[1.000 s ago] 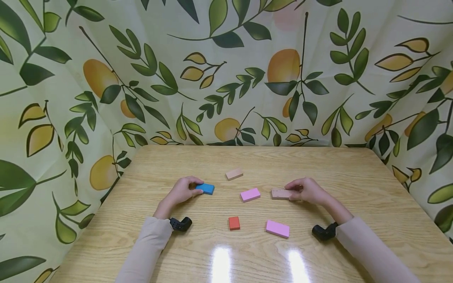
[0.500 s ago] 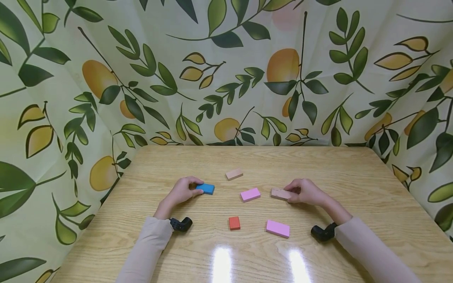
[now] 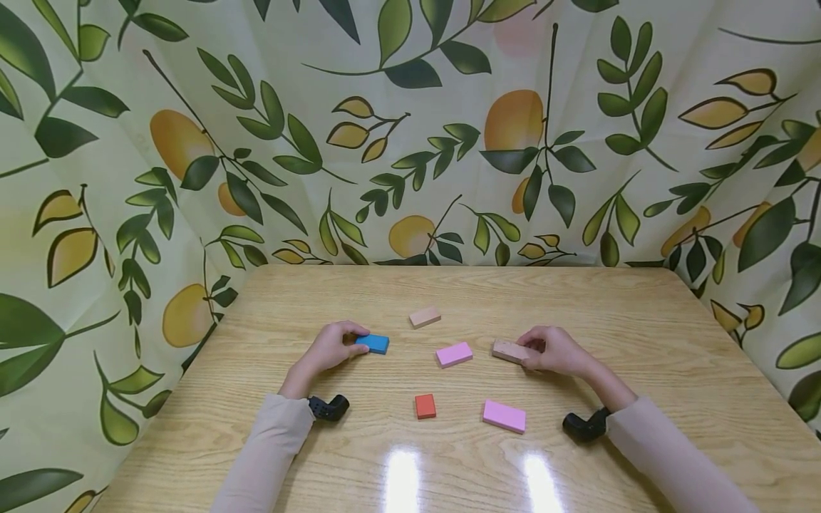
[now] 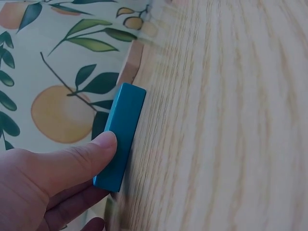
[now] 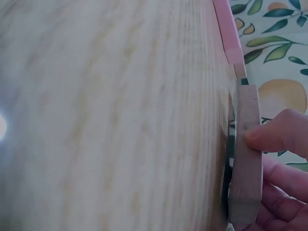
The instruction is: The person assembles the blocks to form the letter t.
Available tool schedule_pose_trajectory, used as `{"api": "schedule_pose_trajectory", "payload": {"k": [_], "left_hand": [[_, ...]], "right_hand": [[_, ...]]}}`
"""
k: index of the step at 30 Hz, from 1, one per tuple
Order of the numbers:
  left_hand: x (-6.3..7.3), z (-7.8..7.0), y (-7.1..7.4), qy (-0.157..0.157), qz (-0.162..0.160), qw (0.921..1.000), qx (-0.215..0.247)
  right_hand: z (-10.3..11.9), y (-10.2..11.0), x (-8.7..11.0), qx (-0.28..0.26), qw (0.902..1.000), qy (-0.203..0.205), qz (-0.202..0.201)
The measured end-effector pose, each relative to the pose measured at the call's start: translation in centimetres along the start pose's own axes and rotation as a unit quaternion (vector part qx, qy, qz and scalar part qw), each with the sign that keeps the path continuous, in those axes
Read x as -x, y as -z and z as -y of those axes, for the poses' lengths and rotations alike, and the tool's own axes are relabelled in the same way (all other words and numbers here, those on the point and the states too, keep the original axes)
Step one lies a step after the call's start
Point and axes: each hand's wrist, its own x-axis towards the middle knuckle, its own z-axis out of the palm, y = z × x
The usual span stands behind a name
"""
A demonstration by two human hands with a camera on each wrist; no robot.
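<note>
My left hand pinches a blue rectangular block at the left of the table; the left wrist view shows the thumb on the face of the same blue block. At the right, my right hand grips one end of a plain wooden block. In the right wrist view the thumb presses the side of this wooden block, with the other fingers behind it. Between the hands lies a pink block, apart from both.
Another plain wooden block lies farther back. Nearer me are a small red block and a second pink block. A patterned curtain hangs behind and beside the wooden table. Black wrist cameras sit below both hands.
The wooden block in my right hand has turned slightly, its held end now a little nearer me. My left hand and the blue block have stayed in place.
</note>
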Motion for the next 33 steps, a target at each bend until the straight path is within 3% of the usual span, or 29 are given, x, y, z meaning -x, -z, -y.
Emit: {"api": "schedule_pose_trajectory", "payload": {"k": [9,18,33], "left_hand": [[0.1,-0.1,0.0,0.001,-0.002,1.0,-0.004],[0.1,-0.4,-0.2,0.002,-0.007,0.9999,-0.009],[-0.1,-0.4,-0.5,-0.008,-0.015,0.9999,0.003]], "right_hand": [[0.7,-0.2,0.1,0.002,0.9989,-0.047,-0.006],[1.4,-0.4,0.3,-0.001,0.9987,-0.049,-0.016],[2.3,-1.2,0.4,-0.057,0.9929,-0.1,-0.029]]}}
